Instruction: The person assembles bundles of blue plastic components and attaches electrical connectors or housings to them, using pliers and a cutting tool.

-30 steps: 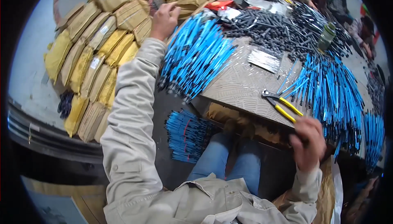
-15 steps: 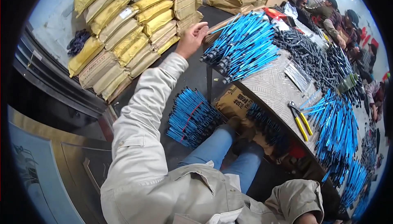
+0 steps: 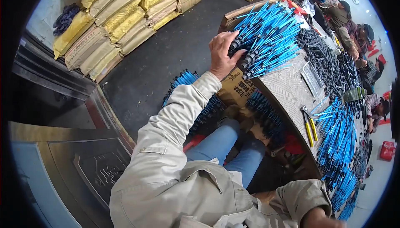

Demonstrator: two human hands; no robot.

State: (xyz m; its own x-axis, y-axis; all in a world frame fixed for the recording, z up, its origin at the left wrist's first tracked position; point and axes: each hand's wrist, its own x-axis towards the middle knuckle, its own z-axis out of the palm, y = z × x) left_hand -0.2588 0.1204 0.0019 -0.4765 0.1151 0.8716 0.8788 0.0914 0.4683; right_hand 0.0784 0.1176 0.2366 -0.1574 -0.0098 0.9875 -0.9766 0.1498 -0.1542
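At the table's near-left corner, my left hand [image 3: 223, 55] is beside a big pile of thin blue rods with black ends [image 3: 271, 36]. Thumb and fingers are spread apart around the nearest black ends, and nothing is visibly gripped. My right hand [image 3: 321, 220] shows only partly at the lower edge, below its beige cuff; its fingers are blurred and cut off. A second heap of blue rods [image 3: 339, 132] covers the table's right part. Pliers with yellow handles [image 3: 309, 128] lie between the two piles.
Loose black tubular pieces [image 3: 323, 53] and a clear plastic bag [image 3: 311, 78] lie on the table [image 3: 279, 88]. Below are a cardboard box [image 3: 237, 87] and another bundle of rods [image 3: 183, 80]. Stacked sacks [image 3: 121, 19] stand at left. Several people sit along the far side.
My left hand has moved right and nearer, from beside the table corner to the black ends of the rod pile. The view has shifted; my right hand shows slightly more, blurred.
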